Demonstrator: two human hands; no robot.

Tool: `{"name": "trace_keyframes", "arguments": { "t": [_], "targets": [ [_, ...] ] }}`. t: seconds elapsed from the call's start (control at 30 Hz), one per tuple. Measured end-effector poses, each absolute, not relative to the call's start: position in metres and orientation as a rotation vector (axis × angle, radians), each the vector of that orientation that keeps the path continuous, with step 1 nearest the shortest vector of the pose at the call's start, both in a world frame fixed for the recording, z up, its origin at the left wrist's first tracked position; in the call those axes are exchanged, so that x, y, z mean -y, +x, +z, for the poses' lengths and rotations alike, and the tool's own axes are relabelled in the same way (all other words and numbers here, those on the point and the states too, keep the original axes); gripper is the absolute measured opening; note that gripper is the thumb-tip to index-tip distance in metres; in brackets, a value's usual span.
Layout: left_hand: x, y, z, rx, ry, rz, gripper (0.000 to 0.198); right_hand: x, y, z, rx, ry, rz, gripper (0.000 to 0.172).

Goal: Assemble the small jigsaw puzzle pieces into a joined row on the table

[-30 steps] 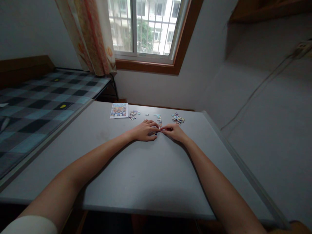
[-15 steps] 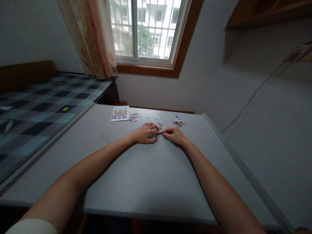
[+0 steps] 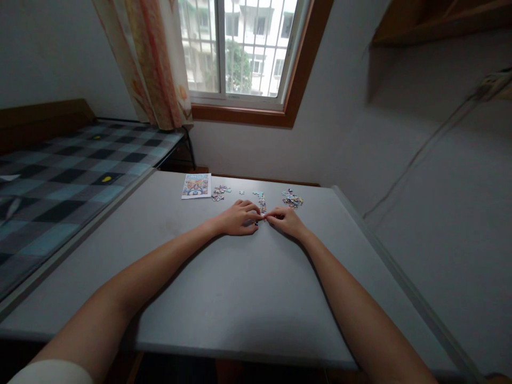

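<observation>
Both my hands rest on the grey table (image 3: 224, 298), fingertips meeting at the near end of a short strip of joined puzzle pieces (image 3: 262, 201). My left hand (image 3: 239, 218) has its fingers curled and pinched at that strip's end. My right hand (image 3: 285, 221) is also pinched, its fingertips touching the same spot. What lies between the fingertips is too small to make out. A pile of loose puzzle pieces (image 3: 292, 199) lies just beyond my right hand. A smaller pile of pieces (image 3: 220, 192) lies beyond my left hand, beside a printed picture card (image 3: 197, 185).
A bed with a checked blue and grey cover (image 3: 60, 181) runs along the table's left edge. A window (image 3: 240, 48) with a patterned curtain (image 3: 152, 64) is behind the table. A white wall with a cable stands on the right.
The view shifted slightly down between the earliest frame and now. My hands stay at the same spot on the strip, fingertips a little closer together.
</observation>
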State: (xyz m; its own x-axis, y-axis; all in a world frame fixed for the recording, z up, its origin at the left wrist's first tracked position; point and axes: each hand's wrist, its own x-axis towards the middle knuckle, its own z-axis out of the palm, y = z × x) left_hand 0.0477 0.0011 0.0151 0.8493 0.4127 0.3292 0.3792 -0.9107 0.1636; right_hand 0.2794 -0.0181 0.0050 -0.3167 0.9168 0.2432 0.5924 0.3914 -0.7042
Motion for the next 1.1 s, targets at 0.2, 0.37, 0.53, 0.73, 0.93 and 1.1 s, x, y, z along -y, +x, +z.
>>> {"name": "trace_keyframes", "arguments": {
  "t": [0.2,0.37,0.53,0.73,0.93,1.1],
  "targets": [
    [-0.003,0.048,0.012,-0.684,2.872,0.616,0.033,0.016,0.280,0.002,1.995,-1.286,0.685,0.027],
    [-0.009,0.047,0.009,-1.026,2.775,0.765,0.026,0.014,0.281,0.000,1.863,-1.310,0.707,0.040],
    [-0.015,0.047,0.005,-1.194,2.650,0.862,0.026,0.012,0.281,-0.001,1.878,-1.315,0.686,0.038],
    [-0.017,0.045,0.006,-1.257,2.599,1.076,0.022,0.012,0.281,-0.002,1.872,-1.352,0.658,0.037],
    [-0.029,0.033,0.007,-1.484,2.284,1.333,0.021,0.010,0.283,-0.004,1.847,-1.381,0.624,0.036],
    [-0.050,0.010,0.006,-1.629,1.770,1.590,0.019,0.009,0.283,-0.005,1.838,-1.381,0.622,0.035]
  ]
}}
